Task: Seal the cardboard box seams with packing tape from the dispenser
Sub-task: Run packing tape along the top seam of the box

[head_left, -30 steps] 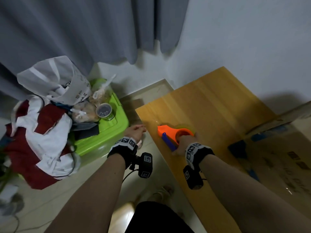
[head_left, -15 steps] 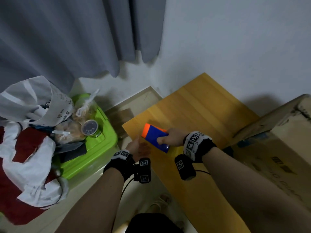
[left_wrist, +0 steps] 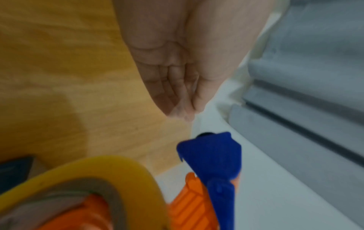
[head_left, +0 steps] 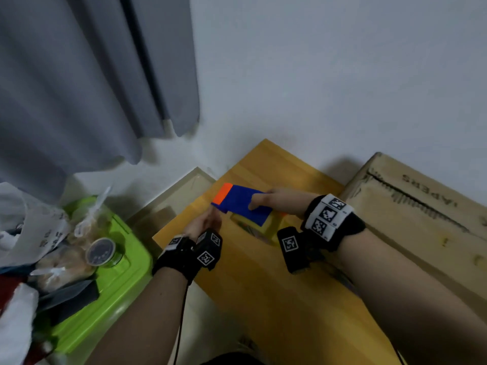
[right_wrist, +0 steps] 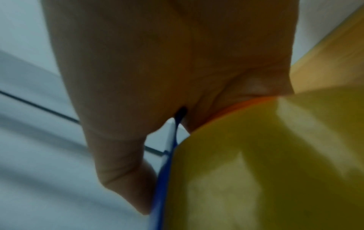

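My right hand (head_left: 278, 204) grips a blue and orange tape dispenser (head_left: 238, 202) and holds it above the wooden table (head_left: 263, 299), thumb lying across its blue side plate. A yellow tape roll (left_wrist: 82, 174) sits in the dispenser (left_wrist: 211, 157). The right wrist view shows my thumb (right_wrist: 122, 163) pressed on the blue plate beside the roll (right_wrist: 265, 163). My left hand (head_left: 204, 223) is just below the dispenser's front end, palm up with straight fingers (left_wrist: 173, 87), holding nothing. The cardboard box (head_left: 421, 227) lies on the table to the right, its top seam dark.
A green plastic bin (head_left: 110, 280) with a small tin, bags and clothes stands on the floor to the left. A grey curtain (head_left: 92, 75) hangs at the back left and a white wall runs behind the table.
The dispenser lay on the table a second ago; my right hand has lifted it and turned it. My left hand has come up under its front end. The view has swung right toward the box.
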